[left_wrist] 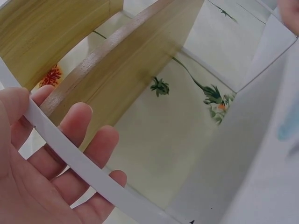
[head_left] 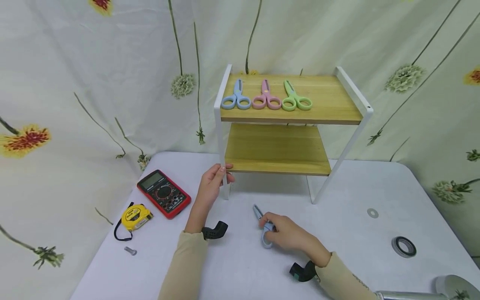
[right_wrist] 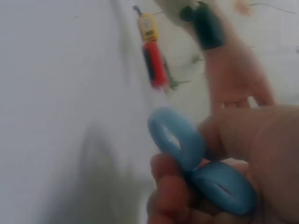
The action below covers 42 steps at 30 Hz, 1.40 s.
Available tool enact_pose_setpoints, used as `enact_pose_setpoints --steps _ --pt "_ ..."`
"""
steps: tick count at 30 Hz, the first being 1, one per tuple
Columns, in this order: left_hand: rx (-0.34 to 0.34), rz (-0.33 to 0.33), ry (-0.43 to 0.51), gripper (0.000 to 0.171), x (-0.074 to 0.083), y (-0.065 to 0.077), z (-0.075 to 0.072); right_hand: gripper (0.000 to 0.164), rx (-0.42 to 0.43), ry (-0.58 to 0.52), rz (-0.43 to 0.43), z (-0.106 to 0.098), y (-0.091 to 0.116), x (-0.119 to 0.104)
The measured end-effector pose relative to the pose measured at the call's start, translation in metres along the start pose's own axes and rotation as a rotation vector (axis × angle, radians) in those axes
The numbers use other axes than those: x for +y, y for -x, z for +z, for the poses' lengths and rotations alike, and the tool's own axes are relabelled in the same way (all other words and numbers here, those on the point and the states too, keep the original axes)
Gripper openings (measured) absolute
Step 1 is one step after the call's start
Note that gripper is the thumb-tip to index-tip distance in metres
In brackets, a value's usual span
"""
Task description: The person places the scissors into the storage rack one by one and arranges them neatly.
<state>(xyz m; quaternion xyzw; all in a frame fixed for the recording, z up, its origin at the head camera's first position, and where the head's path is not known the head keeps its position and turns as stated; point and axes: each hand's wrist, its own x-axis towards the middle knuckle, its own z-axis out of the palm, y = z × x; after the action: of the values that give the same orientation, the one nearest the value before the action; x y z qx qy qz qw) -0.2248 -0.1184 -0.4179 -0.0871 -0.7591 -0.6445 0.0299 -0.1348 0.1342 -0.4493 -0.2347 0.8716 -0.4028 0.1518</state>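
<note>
A two-tier rack with a white frame and wooden boards (head_left: 277,148) stands at the back of the table. My left hand (head_left: 210,187) grips its left front upright (left_wrist: 70,161), thumb on one side and fingers curled round behind, near the lower board. Blue scissors (head_left: 267,239) are held by their handle loops (right_wrist: 195,147) in my right hand (head_left: 288,233), blades pointing away toward the rack. On the top board lie three more pairs in a row: blue scissors (head_left: 238,86), pink scissors (head_left: 265,87) and green scissors (head_left: 289,88).
Left of the rack lie a red multimeter (head_left: 180,207), a yellow tape measure (head_left: 136,216) and a bolt (head_left: 130,251). On the right are a grey washer (head_left: 369,213), a black tape roll (head_left: 395,246) and a metal cylindrical object (head_left: 408,295) at the front edge. A floral curtain hangs behind.
</note>
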Motion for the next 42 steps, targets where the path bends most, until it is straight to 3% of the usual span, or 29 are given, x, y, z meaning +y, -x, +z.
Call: enact_pose_setpoints --steps 5,12,15,19,26,33,42 --pt "0.015 0.017 0.001 0.033 0.001 0.000 -0.001 0.019 0.080 -0.097 -0.164 -0.053 0.008 -0.037" --pt "0.014 0.030 0.014 0.033 0.004 -0.001 -0.003 0.017 0.254 -0.112 -0.346 -0.156 0.039 -0.128" --pt "0.018 0.048 0.012 0.033 0.005 -0.001 -0.003 0.020 0.353 -0.058 -0.331 -0.187 0.041 -0.159" --pt "0.022 0.071 0.027 0.032 0.004 -0.001 -0.002 0.022 0.439 0.025 -0.205 -0.219 0.027 -0.185" --pt "0.000 0.058 0.047 0.033 0.001 0.000 0.001 0.027 0.495 0.189 0.017 -0.260 -0.003 -0.187" --pt "0.005 0.046 0.029 0.033 0.000 0.000 0.002 0.040 0.479 0.474 0.223 -0.285 -0.023 -0.167" --pt "0.003 0.041 0.036 0.033 0.001 -0.001 0.002 0.036 0.423 0.750 0.221 -0.289 -0.029 -0.155"
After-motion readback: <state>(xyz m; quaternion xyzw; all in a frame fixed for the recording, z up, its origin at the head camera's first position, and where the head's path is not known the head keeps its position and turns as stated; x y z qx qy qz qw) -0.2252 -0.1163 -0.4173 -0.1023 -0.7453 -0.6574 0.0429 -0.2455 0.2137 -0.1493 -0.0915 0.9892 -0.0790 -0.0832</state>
